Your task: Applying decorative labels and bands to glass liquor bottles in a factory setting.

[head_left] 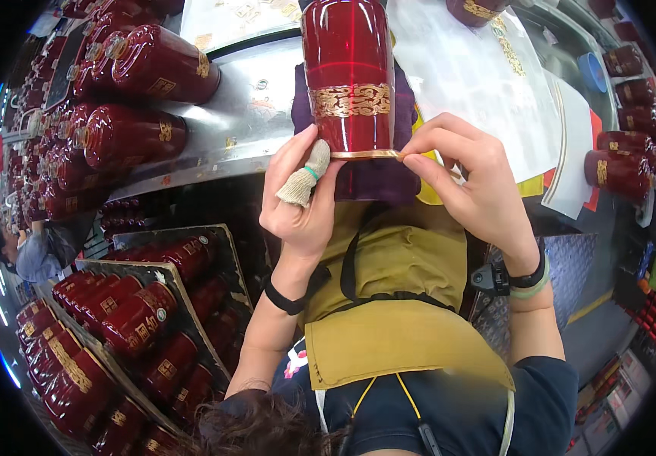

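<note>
A glossy dark red bottle (349,53) with a gold patterned band lies in front of me on a dark purple cloth (405,99), its base toward me. A thin gold strip (366,154) runs along the bottle's base edge. My left hand (297,201) grips the bottle's base at its left side, a knitted finger sleeve (303,178) with a green band on one finger. On the other side, my right hand (474,175) pinches the strip's right end between thumb and fingertips. How much of the strip lies under the left fingers is hidden.
Several red bottles (134,137) lie on the metal bench at left. Below them, a divided crate (168,266) holds more. White sheets (472,83) with gold decals cover the right side of the bench. A blue bowl (592,72) and further bottles (618,171) stand at far right.
</note>
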Demonstrator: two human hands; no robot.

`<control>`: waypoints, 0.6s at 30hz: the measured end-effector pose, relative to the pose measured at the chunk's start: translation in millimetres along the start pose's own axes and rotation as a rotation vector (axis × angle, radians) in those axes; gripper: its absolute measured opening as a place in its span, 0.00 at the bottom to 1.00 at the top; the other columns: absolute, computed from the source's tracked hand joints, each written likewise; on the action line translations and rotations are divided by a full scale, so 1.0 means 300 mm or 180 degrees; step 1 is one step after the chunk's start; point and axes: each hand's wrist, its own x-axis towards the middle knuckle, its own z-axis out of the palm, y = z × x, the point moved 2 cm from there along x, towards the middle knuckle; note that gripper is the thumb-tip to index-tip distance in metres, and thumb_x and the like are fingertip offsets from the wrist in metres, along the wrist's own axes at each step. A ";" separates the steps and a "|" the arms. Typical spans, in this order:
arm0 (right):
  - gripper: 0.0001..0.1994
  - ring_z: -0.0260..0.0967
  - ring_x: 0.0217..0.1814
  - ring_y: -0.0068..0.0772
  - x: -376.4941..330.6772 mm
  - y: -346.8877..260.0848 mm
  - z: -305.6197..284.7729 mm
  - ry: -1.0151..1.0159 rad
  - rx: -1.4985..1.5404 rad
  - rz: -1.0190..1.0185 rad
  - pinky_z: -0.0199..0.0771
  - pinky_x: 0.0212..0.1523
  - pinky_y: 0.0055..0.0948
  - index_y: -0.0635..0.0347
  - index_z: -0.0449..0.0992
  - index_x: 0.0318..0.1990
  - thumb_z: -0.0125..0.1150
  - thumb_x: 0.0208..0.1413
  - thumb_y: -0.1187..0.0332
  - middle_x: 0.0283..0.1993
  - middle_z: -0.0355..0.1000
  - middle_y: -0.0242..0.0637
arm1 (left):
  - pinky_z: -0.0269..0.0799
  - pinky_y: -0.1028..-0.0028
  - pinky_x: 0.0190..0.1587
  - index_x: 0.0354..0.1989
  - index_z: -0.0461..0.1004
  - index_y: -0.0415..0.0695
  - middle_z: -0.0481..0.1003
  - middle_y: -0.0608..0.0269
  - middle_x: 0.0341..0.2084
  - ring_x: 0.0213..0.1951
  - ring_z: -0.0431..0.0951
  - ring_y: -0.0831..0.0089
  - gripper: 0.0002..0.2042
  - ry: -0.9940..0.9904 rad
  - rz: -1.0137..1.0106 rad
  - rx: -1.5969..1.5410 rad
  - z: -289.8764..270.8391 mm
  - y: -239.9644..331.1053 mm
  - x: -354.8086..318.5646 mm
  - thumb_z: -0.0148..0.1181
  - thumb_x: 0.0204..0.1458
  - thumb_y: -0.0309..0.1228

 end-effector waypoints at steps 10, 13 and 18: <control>0.06 0.59 0.26 0.22 0.005 -0.015 -0.009 -0.0095 0.0508 0.0415 0.59 0.28 0.24 0.63 0.81 0.35 0.71 0.55 0.71 0.26 0.69 0.31 | 0.78 0.66 0.52 0.48 0.81 0.31 0.82 0.52 0.47 0.47 0.83 0.59 0.19 0.0033 -0.0030 0.0014 0.002 0.003 0.003 0.73 0.46 0.14; 0.07 0.58 0.27 0.16 -0.012 0.014 -0.008 -0.0112 0.0955 0.0814 0.58 0.29 0.22 0.63 0.82 0.35 0.72 0.55 0.70 0.26 0.69 0.26 | 0.78 0.66 0.52 0.48 0.81 0.31 0.82 0.52 0.47 0.47 0.83 0.59 0.19 0.0043 -0.0064 -0.0054 0.002 0.002 0.002 0.73 0.45 0.13; 0.06 0.57 0.28 0.12 -0.021 0.038 0.001 -0.0055 0.1371 0.0937 0.57 0.29 0.19 0.63 0.82 0.35 0.71 0.57 0.70 0.27 0.70 0.23 | 0.78 0.66 0.53 0.49 0.81 0.31 0.82 0.52 0.48 0.47 0.83 0.60 0.19 0.0083 -0.0206 -0.0123 0.005 -0.003 -0.009 0.72 0.46 0.13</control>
